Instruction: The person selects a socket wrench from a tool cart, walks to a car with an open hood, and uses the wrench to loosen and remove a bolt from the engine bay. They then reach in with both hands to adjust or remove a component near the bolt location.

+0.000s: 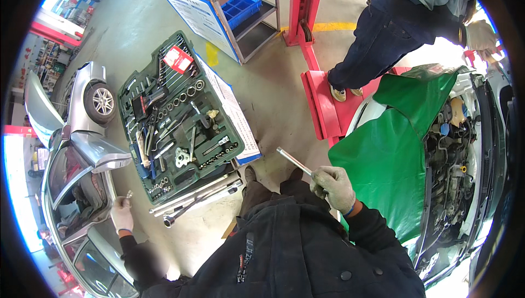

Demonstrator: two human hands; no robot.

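Note:
My right hand (332, 187), in a pale work glove, is closed round one end of a straight chrome rod (294, 161) that looks like a socket extension bar. The rod points up and left in front of my body. Out to the left, my gloved left hand (122, 215) pinches a small shiny metal piece (129, 194), too small to name. That hand is near the lower left corner of a large green tool case (155, 195), which lies open with sockets, spanners (169, 60) and ratchets in it.
Long bars and a ratchet (169, 220) lie along the case's near edge. At right, a green cover (383, 161) drapes a car beside its open engine bay (449, 156). A co-worker (377, 35) stands by the red lift post (304, 3). A silver car (82, 177) is left, a trolley (268, 30) ahead.

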